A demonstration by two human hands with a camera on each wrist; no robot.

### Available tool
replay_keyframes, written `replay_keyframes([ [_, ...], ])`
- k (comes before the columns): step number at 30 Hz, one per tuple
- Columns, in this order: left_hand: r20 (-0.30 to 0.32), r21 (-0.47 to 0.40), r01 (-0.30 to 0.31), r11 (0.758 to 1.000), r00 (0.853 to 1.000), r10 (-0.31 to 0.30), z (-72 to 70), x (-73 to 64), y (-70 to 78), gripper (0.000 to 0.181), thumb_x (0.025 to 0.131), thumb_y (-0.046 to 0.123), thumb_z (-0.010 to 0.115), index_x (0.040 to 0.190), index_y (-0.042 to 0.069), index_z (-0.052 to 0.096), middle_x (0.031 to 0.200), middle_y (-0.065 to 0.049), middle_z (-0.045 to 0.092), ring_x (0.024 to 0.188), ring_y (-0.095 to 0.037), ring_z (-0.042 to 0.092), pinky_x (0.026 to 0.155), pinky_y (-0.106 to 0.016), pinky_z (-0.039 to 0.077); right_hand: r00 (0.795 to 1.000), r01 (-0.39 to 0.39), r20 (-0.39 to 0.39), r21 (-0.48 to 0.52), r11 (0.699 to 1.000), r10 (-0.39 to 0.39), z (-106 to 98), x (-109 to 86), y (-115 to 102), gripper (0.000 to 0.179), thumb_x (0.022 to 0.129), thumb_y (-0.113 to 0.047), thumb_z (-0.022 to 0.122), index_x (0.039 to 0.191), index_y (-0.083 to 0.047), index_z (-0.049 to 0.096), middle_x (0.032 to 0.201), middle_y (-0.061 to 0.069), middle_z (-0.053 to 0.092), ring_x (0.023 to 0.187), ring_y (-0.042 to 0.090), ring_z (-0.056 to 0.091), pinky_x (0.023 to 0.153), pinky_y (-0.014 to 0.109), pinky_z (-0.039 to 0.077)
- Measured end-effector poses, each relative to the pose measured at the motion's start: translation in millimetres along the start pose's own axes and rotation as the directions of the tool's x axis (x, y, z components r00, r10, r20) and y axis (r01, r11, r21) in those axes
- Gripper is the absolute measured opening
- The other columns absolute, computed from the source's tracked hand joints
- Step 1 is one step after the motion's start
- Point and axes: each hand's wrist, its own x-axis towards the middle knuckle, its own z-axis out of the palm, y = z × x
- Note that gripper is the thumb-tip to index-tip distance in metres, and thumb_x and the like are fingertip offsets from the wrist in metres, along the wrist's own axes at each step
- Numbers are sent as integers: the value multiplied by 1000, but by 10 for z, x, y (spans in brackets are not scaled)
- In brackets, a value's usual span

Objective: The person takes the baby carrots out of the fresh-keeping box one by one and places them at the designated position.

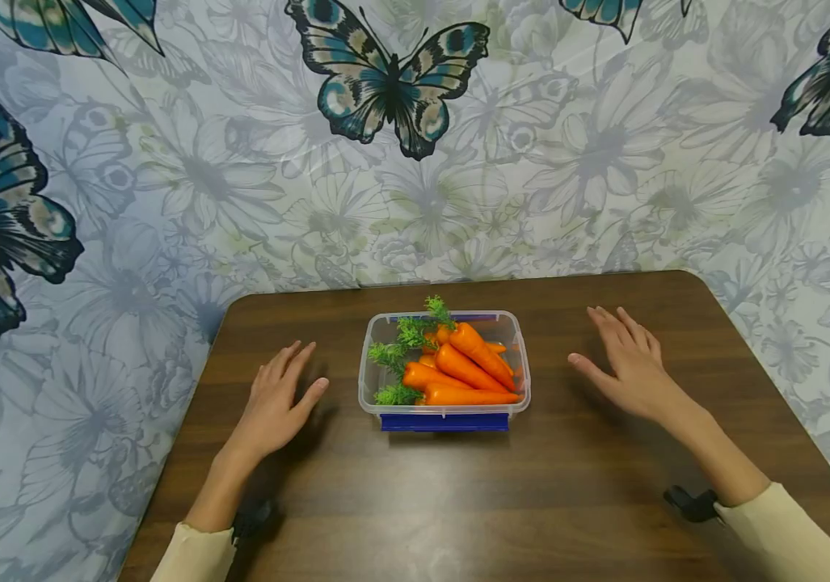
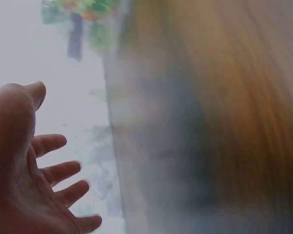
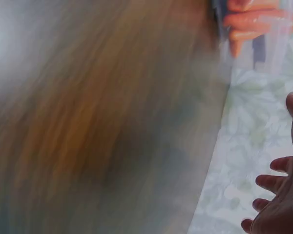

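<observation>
A clear plastic container (image 1: 371,388) with a blue front latch (image 1: 445,422) stands near the middle of the table. Several orange carrots (image 1: 467,369) with green leafy tops (image 1: 394,357) lie inside it, tops toward the left. To the left of the container is my left hand (image 1: 272,404), fingers spread and holding nothing. My right hand (image 1: 629,368) is off to the container's right, also with fingers apart and nothing in it. In the right wrist view, carrots (image 3: 256,20) show through the container wall above the thumb.
The brown wooden table (image 1: 415,501) has a rounded far edge against a wall covering with flowers and butterflies (image 1: 393,81). A dark strap piece (image 1: 691,503) sticks out at the right wrist, and another dark piece (image 1: 253,517) shows at the left wrist.
</observation>
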Motion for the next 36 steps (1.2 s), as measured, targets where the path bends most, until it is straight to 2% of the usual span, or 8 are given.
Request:
replay_keyframes([
  [3, -3, -168, -31, 985, 1000, 31, 41, 66, 87, 67, 112, 47, 55, 171, 27, 30, 175, -15, 33, 162, -45, 30, 126, -77, 20, 999, 35, -27, 122, 992, -32, 36, 101, -111, 85, 105, -47, 66, 172, -17, 23, 177, 22, 27, 164, 50, 14, 122, 81, 14],
  [6, -2, -344, -58, 937, 998, 61, 93, 145, 168, 63, 112, 39, 57, 169, 29, 32, 171, -14, 41, 156, -46, 42, 123, -72, 34, 998, 51, -57, 259, 965, -37, 70, 198, -262, 76, 104, -40, 71, 167, -18, 35, 172, 19, 38, 158, 48, 32, 122, 75, 29],
  [10, 21, -580, -46, 814, 997, 72, 154, 251, 257, 59, 113, 27, 58, 168, 25, 36, 163, -23, 47, 145, -52, 53, 114, -64, 49, 997, 54, -71, 452, 890, -25, 74, 332, -497, 60, 104, -34, 73, 158, -22, 50, 162, 9, 53, 146, 36, 52, 118, 56, 47],
  [14, 89, -737, 35, 675, 995, 45, 187, 297, 307, 58, 114, 23, 56, 168, 22, 34, 164, -27, 43, 140, -48, 57, 107, -58, 57, 999, 33, -5, 599, 800, -37, 50, 468, -697, 52, 105, -30, 72, 153, -19, 55, 156, 9, 58, 141, 34, 58, 110, 27, 54],
  [18, 141, -787, 86, 611, 989, 43, 211, 311, 329, 59, 114, 24, 55, 169, 24, 33, 166, -24, 42, 141, -39, 58, 107, -56, 58, 994, 15, 67, 671, 741, -81, 59, 578, -846, 48, 104, -23, 74, 147, -11, 57, 150, 18, 60, 134, 37, 63, 99, 16, 56],
  [20, 155, -799, 103, 593, 987, 37, 223, 323, 338, 59, 114, 25, 55, 168, 26, 34, 166, -20, 43, 142, -38, 56, 106, -53, 59, 990, 18, 92, 672, 741, -108, 74, 629, -911, 47, 102, -22, 76, 145, -11, 59, 148, 18, 62, 132, 37, 66, 99, 21, 59],
  [27, 186, -816, 147, 559, 982, 14, 276, 372, 392, 62, 113, 22, 56, 170, 25, 31, 169, -17, 41, 147, -46, 49, 103, -42, 58, 971, 66, 149, 581, 811, -185, 153, 780, -1072, 45, 100, -26, 79, 140, -14, 62, 144, 14, 67, 132, 38, 68, 107, 47, 59],
  [36, 194, -839, 154, 522, 981, 23, 318, 369, 421, 68, 109, 10, 59, 170, 20, 32, 167, -20, 41, 144, -44, 53, 99, -32, 60, 958, 120, 181, 448, 886, -221, 299, 863, -1186, 46, 98, -21, 81, 140, -14, 63, 141, 8, 70, 126, 31, 71, 104, 49, 61],
])
